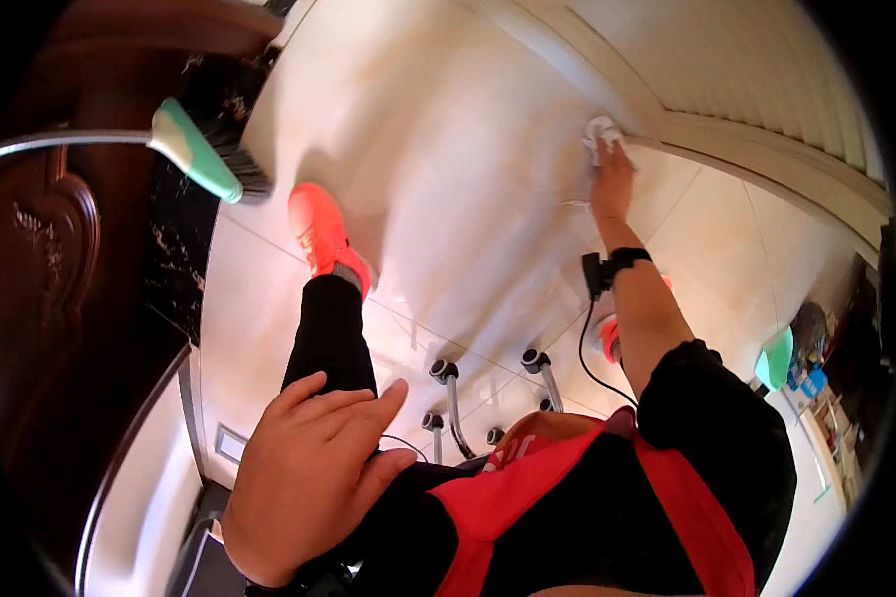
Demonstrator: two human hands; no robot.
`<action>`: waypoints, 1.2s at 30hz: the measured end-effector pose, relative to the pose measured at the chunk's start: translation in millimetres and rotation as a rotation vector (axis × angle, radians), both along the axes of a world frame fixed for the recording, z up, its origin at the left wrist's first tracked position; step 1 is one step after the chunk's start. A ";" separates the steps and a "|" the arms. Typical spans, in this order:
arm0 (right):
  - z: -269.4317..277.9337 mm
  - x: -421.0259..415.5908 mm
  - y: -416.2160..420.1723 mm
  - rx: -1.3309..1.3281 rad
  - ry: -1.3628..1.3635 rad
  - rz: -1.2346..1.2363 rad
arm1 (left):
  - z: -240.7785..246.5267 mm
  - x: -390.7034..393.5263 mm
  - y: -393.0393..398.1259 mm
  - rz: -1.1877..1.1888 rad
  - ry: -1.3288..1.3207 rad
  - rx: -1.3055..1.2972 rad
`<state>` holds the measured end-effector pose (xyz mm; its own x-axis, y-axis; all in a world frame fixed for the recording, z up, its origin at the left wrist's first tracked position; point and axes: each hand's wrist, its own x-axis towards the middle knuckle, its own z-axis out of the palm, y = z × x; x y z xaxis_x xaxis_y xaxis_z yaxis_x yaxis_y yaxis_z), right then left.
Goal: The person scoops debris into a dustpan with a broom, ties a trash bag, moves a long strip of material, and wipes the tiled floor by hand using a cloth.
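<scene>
My right hand [612, 183] reaches down to the tiled floor [448, 224] and grips a crumpled white tissue or cloth [601, 134], beside the base of a cream panel. A black strap with a small device [601, 272] and a cable is on that wrist. Above my thigh, my left hand [313, 463] holds nothing, its fingers apart. One bright coral shoe [321, 224] stands on the floor ahead of that hand; part of the other [610, 339] shows behind my right forearm.
A broom head with green and white plastic [194, 153] is by the dark carved wooden door or cabinet [45, 246] at left. Chromed legs on casters [452, 403] stand close to my body. At right are a green dustpan-like object [776, 358] and clutter. A ribbed cream panel [761, 67] borders the floor.
</scene>
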<state>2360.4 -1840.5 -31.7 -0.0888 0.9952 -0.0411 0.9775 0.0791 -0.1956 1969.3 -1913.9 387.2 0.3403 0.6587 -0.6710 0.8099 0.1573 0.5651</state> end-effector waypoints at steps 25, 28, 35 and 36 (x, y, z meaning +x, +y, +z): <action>-33.0 -73.2 -15.3 -0.005 0.096 0.273 | -31.0 20.1 -35.1 0.020 0.191 -0.053; -26.3 -24.3 -21.6 0.103 0.124 0.207 | -36.3 19.0 -30.5 0.011 0.169 -0.057; 6.7 -132.5 -182.1 -0.355 0.712 0.364 | -25.6 38.4 -29.3 -0.025 0.220 -0.121; 16.6 -141.6 -201.5 -0.665 0.834 0.331 | -30.1 45.9 -28.7 -0.015 0.231 -0.137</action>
